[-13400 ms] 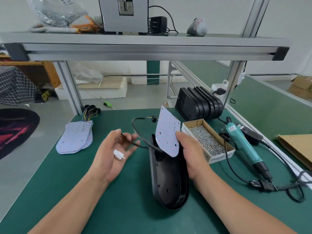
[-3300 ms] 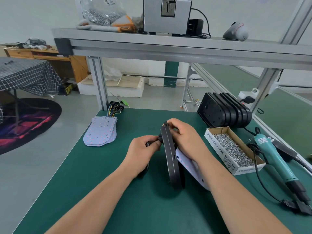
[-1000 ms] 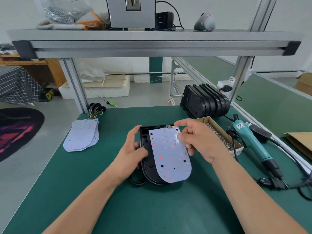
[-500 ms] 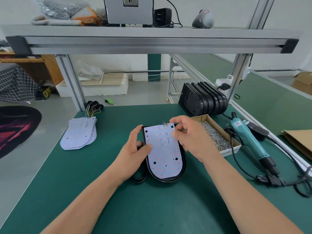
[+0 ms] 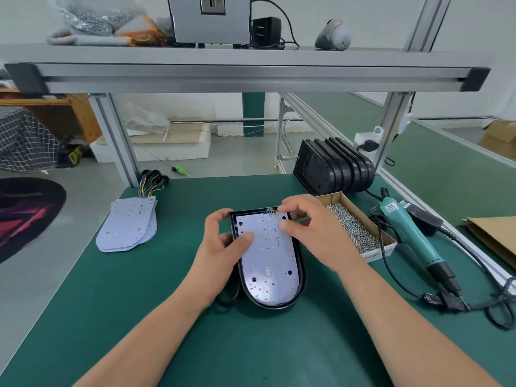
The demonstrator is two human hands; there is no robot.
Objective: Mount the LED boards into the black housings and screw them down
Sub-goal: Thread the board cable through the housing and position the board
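A black housing (image 5: pixel 301 263) lies flat on the green mat, open side up. A white LED board (image 5: pixel 269 263) with red and orange dots rests inside it, coloured wires at its far end. My left hand (image 5: pixel 220 247) grips the housing's left rim, thumb pressing on the board. My right hand (image 5: pixel 312 233) has its thumb and fingertips on the board's far right corner near the wires. A stack of more LED boards (image 5: pixel 127 223) lies at the left. Several black housings (image 5: pixel 333 166) stand on edge at the back right.
An open cardboard box of screws (image 5: pixel 354 227) sits just right of my right hand. A teal electric screwdriver (image 5: pixel 410 233) with its cable lies further right. A black cable loops under the housing's left side. The aluminium frame shelf (image 5: pixel 245 75) hangs overhead.
The LED board, held tilted above the housing a second ago, now lies seated inside it. My left thumb has moved onto the board, and my right fingers shifted to its far corner.
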